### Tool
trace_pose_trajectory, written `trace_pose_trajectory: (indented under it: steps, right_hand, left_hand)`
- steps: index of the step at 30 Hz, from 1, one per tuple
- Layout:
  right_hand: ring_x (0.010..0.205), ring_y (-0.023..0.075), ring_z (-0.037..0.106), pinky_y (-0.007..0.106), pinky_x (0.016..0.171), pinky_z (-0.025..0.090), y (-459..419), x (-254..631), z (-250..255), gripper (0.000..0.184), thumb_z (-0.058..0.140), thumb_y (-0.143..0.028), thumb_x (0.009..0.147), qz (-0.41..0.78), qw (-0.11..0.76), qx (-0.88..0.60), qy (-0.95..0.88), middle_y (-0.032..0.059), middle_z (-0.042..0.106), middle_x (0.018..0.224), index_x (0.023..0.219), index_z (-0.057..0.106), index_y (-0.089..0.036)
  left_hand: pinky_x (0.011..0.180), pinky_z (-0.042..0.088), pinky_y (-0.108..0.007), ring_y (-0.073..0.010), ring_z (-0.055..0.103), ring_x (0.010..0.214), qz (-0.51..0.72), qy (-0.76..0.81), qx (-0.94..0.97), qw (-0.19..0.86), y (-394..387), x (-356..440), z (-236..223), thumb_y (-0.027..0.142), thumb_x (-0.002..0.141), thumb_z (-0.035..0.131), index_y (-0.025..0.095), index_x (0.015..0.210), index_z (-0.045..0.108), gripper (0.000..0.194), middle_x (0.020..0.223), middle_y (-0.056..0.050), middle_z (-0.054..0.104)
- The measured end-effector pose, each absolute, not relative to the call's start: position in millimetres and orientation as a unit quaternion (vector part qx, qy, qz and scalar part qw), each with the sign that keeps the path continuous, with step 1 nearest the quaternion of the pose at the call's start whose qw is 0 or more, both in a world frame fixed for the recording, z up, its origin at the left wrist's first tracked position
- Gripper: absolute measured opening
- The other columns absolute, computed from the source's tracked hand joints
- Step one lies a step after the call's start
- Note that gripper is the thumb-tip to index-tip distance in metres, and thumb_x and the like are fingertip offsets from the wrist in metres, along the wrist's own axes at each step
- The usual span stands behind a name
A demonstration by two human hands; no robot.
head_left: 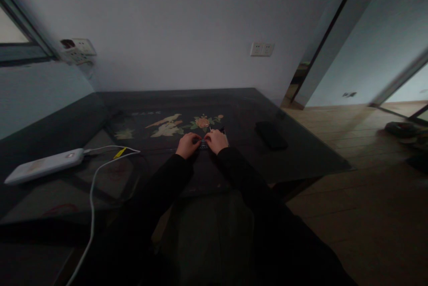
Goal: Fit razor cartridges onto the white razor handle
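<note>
My left hand (188, 145) and my right hand (216, 141) are close together over the middle of the dark table, fingertips almost meeting. Both hands are closed, with thumbs and fingers pinched around a small greyish item (203, 145) low between them. It is too small and dim to name, and the fingers cover much of it. Beside my right hand, a dark object with a pale edge (226, 132) shows partly, the rest hidden behind the hand. Just beyond my hands lies the table's inlaid picture, with an orange flower (202, 122) and pale leaves.
A black rectangular object (270, 135) lies on the table (301, 157) to the right. At the left is a white power strip or power bank (47, 165), its white cable (92, 201) with a yellow tag running off the front edge. A wall with sockets (262, 49) stands behind.
</note>
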State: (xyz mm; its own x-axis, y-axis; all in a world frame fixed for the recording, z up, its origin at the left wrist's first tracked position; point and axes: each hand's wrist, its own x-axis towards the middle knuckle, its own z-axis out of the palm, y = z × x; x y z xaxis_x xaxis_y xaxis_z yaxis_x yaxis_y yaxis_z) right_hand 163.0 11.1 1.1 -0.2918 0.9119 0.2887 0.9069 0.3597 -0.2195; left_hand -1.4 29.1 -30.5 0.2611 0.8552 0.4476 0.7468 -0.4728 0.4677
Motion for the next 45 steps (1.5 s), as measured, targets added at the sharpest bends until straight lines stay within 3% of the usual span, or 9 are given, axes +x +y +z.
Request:
trace_pose_trajectory:
  steps: [23,32,38,45]
  right_hand:
    - [0.095,0.0216,0.056,0.032,0.079,0.039,19.4,163.4,-7.0,0.005,0.064,-0.024,0.082,0.038,0.24,-0.538,-0.807,0.008,0.065,0.095,0.084,0.066,-0.019]
    - [0.092,0.0219,0.057,0.034,0.082,0.04,24.6,165.8,-9.2,0.004,0.066,-0.021,0.078,0.121,0.363,-0.539,-0.75,0.0076,0.066,0.087,0.076,0.066,-0.018]
    - [0.071,0.0162,0.062,0.027,0.066,0.046,33.4,162.7,-17.4,0.012,0.061,-0.028,0.079,0.238,0.461,-0.532,-0.67,0.0039,0.068,0.075,0.078,0.066,-0.017]
    - [0.069,0.0173,0.063,0.028,0.066,0.048,34.3,161.8,-18.9,0.016,0.066,-0.032,0.071,0.323,0.518,-0.508,-0.608,0.0039,0.069,0.072,0.073,0.067,-0.016]
  left_hand:
    - [0.083,0.045,-0.035,-0.0215,0.06,0.089,0.341,0.5,0.792,0.079,27.4,0.1,-29.6,0.019,0.074,0.06,0.019,0.082,0.065,0.01,0.087,-0.005,0.066]
    - [0.082,0.045,-0.034,-0.0212,0.061,0.089,0.364,0.495,0.787,0.058,20.2,2.4,-19.3,0.02,0.077,0.059,0.017,0.095,0.062,0.018,0.091,-0.007,0.066]
    - [0.086,0.041,-0.036,-0.0238,0.06,0.097,0.381,0.504,0.775,0.004,4.6,11.1,-7.0,0.028,0.078,0.065,0.019,0.113,0.055,0.037,0.101,-0.008,0.066]
    - [0.084,0.038,-0.035,-0.0241,0.06,0.098,0.373,0.54,0.752,-0.055,-2.8,20.4,-4.1,0.037,0.077,0.067,0.018,0.115,0.05,0.045,0.102,-0.008,0.067]
